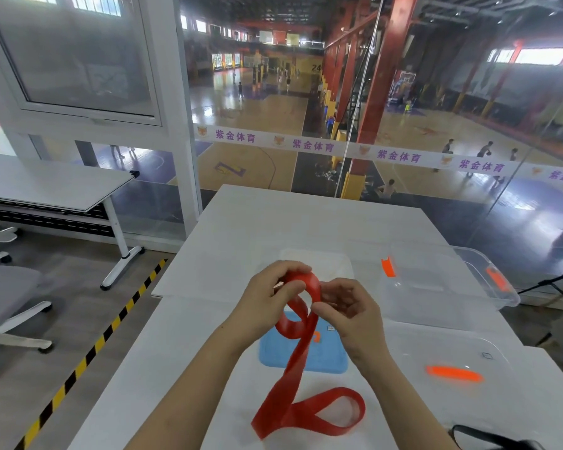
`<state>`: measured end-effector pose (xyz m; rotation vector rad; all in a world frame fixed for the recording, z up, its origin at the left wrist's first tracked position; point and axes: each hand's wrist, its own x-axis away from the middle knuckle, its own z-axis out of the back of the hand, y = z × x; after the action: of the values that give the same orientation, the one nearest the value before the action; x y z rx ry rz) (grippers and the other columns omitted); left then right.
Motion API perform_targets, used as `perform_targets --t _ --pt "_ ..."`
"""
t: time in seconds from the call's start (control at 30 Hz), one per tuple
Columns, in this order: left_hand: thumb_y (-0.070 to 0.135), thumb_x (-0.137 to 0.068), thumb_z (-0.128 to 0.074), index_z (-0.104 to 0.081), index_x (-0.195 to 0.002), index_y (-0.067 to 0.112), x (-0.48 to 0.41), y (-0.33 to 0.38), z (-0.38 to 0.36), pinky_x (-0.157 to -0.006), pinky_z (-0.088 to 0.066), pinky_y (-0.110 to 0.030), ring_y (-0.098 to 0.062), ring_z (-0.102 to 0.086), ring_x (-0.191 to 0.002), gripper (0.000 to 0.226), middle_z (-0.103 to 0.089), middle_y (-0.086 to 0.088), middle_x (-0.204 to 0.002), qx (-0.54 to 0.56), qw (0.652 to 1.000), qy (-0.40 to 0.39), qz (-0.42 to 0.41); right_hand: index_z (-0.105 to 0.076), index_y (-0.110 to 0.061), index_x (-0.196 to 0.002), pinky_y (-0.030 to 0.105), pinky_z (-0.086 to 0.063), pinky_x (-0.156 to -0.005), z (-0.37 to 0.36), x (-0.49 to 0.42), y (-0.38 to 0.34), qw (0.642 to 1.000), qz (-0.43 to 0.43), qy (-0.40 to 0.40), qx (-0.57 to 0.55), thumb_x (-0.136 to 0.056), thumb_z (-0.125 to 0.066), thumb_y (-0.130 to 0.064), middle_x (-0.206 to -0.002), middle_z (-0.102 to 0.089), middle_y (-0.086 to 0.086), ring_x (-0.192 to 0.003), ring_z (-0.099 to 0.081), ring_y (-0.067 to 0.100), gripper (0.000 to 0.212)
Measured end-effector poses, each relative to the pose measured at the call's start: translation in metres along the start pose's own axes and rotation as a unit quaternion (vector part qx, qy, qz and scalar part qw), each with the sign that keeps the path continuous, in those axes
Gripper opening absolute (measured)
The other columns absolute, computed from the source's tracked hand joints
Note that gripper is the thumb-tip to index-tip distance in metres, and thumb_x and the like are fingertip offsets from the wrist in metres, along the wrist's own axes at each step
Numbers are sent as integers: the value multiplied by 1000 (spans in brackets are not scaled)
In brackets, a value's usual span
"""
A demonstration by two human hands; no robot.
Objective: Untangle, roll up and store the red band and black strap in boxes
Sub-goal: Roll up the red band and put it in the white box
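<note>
Room: white table (208, 352) set against a glass wall, with a basketball court (257, 125) below and beyond it.
Left hand (267, 293): mine, raised above the table, fingers curled, thumb and fingertips pinching the top curl of the red band (298, 355).
Right hand (351, 310): also curled, thumb pressed to the other side of the same curl, so both hands are clamped on the band and almost touching each other.
Band's path: a small loop sits between my hands, a second loop hangs just under it, then the band drops as a flat strip to the table and ends in a wide loop lying near the front edge.
Under the band: a blue lid (319, 358) lies flat on the table (it may be a shallow tray, I cannot tell which).
Clear boxes: one small clear box (325, 261) stands just behind my hands; a large clear box (436, 287) with orange latches (388, 266) stands to my right at the far side; a nearer clear piece (452, 352) with one orange latch (454, 374) lies beside my right forearm.
Black strap (488, 438): on the table at the near right corner, partly cut off by the frame, well apart from both hands.
Left of the table: a second white table (46, 183), a grey chair (4, 287) and yellow-and-black floor tape (95, 345).
</note>
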<state>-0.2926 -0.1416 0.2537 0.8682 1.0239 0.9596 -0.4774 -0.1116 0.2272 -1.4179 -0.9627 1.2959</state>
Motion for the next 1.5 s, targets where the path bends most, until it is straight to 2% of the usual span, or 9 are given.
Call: perform_targets --t 0.13,0.27,0.5,0.67,0.83,1.1,1.23,1.33,1.5 --pt "6 -104 -56 -69 -115 29 0 1 -6 -91 -56 -20 -5 -68 -105 29 -73 14 -109 126 988 89 28 -71 -15 -101 31 -63 -91 -8 10 15 999 -24 30 -31 -77 -87 6 -98 -79 5 -94 -78 24 36" --pt "11 -106 -54 -66 -115 33 3 -2 -9 -85 -55 -14 2 -66 -106 27 -71 25 -107 162 977 130 38 -72 -16 -102 24 -62 -86 -16 13 15 999 -9 37 -15 -79 -87 2 -96 -78 -2 -92 -77 20 33" --pt "13 -110 -45 -64 -126 29 7 -14 8 -101 -56 -34 -15 -66 -117 30 -71 8 -122 135 990 32 40 -75 -6 -101 20 -61 -78 -1 2 4 999 0 37 4 -79 -86 3 -91 -79 6 -84 -78 18 26" --pt "21 -105 -58 -57 -113 29 6 -12 21 -96 -55 -30 -9 -65 -114 11 -66 15 -119 53 996 -47 48 -81 -15 -93 28 -64 -86 8 -5 -1 998 10 -2 56 -76 -89 1 -97 -83 -5 -88 -80 17 25" --pt "29 -103 -58 -49 -120 46 1 -6 15 -95 -53 -23 -6 -60 -112 26 -59 17 -123 -103 990 -92 20 -81 -17 -92 28 -63 -90 7 -7 -7 996 6 -36 81 -74 -91 -3 -99 -82 -10 -91 -79 14 25" --pt "17 -108 -51 -54 -129 35 4 4 -3 -87 -50 -8 5 -59 -114 28 -61 18 -124 99 992 81 9 -70 -19 -107 23 -61 -85 -9 -1 -5 999 22 14 31 -78 -90 -5 -97 -77 -6 -94 -76 21 38" --pt "22 -109 -47 -54 -130 37 2 2 -4 -98 -56 -23 -9 -62 -121 26 -61 16 -128 167 977 128 31 -70 -21 -109 14 -58 -83 -13 4 -3 999 22 38 25 -77 -90 -9 -97 -76 -12 -95 -75 14 40" --pt "23 -111 -44 -57 -129 40 3 -2 0 -102 -56 -31 -13 -65 -122 28 -66 11 -129 188 976 98 54 -76 -19 -103 17 -59 -78 -13 2 -10 998 19 61 3 -76 -90 -3 -92 -79 -6 -87 -77 13 35" --pt "17 -111 -43 -59 -127 25 4 -2 17 -99 -57 -38 -13 -69 -112 24 -70 7 -119 178 981 -20 72 -79 -21 -96 25 -63 -82 -1 -5 -26 997 34 69 13 -77 -88 3 -90 -81 -3 -84 -78 13 32"
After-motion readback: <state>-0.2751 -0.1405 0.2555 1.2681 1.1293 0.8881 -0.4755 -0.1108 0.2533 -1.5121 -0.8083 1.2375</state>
